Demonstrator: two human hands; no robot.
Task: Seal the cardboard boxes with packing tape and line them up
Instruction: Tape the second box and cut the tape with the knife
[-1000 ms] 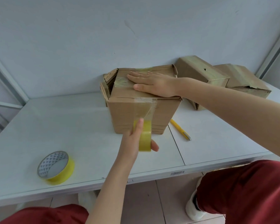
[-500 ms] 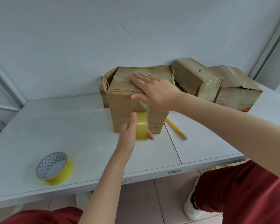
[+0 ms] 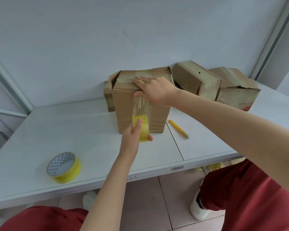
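Head view: left hand is clamping fingers round tape roll, right hand is pressing straight fingers onto box; skewed pulling risking wrinkles.

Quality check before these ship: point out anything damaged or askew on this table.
The rightmost box has a torn, crumpled front top edge. The box beside it looks tilted, not flat. On the box being taped, the left flaps bulge out, and the tape strip is creased.
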